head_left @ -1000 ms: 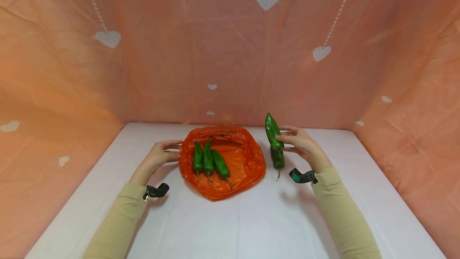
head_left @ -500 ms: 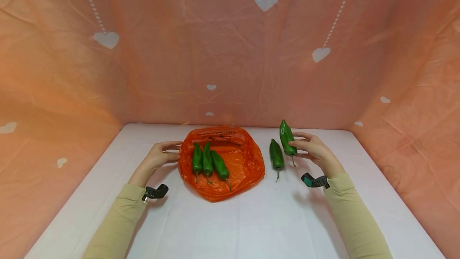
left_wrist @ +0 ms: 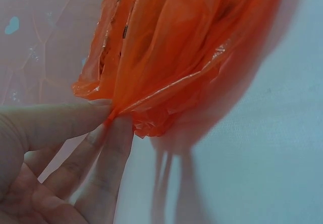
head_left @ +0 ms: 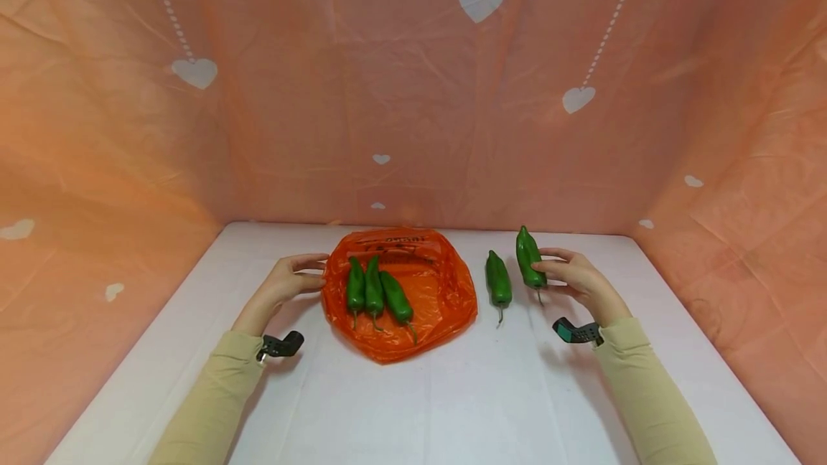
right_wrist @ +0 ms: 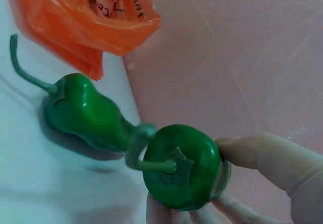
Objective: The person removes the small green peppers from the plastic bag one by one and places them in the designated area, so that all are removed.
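Note:
An orange plastic bag lies spread on the white table, with three green peppers side by side on its left half. My left hand pinches the bag's left edge; in the left wrist view the bag's gathered film runs between thumb and fingers. Right of the bag, another green pepper lies on the table, its stem toward me. Further right, my right hand grips a green pepper between thumb and fingers. Its stem end faces the camera in the right wrist view.
The white table ends against an orange cloth backdrop with white hearts at the back and both sides. Black devices are strapped to the left wrist and right wrist.
My right hand has carried its pepper right and down toward the table, off the pepper it overlapped, which now shows whole. The left hand and bag stay put.

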Tool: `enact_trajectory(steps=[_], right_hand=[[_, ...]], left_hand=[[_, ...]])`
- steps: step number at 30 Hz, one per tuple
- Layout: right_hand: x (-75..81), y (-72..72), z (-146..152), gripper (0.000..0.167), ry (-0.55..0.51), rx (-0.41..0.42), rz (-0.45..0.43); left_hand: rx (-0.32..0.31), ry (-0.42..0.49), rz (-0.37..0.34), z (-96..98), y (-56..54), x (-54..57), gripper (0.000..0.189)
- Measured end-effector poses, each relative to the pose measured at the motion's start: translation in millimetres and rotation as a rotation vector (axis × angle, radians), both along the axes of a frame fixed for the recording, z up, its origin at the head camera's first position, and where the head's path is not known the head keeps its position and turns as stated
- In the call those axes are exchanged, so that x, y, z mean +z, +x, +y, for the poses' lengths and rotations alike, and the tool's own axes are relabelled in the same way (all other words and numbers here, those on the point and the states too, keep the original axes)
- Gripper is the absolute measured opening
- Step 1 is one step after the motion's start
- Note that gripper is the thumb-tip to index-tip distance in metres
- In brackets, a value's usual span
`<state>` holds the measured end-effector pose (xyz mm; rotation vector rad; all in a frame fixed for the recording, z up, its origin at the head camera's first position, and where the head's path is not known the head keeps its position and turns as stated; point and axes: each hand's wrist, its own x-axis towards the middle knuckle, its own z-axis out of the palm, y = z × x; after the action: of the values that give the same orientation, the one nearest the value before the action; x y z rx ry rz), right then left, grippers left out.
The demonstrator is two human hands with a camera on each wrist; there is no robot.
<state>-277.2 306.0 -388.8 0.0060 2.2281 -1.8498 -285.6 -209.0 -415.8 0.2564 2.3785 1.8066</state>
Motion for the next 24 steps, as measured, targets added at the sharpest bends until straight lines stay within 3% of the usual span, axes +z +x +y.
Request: enact_trajectory(steps=[10, 15, 24], right_hand=[[-12.0, -3.6, 0.9, 0.067, 0.029, -0.072, -0.092], [-19.8, -2.5, 3.4, 0.067, 0.043, -0.069, -0.112], [-29.5, -4.4, 1.6, 0.063, 0.061, -0.035, -0.079]], left_hand=[[0.0, -0.003, -0.003, 0.4, -0.9, -1.0, 0.056], [-0.001, -0.008, -0.004, 0.6, -1.1, -3.3, 0.056], [0.007, -0.021, 0.008, -1.6, -4.4, -5.9, 0.055]])
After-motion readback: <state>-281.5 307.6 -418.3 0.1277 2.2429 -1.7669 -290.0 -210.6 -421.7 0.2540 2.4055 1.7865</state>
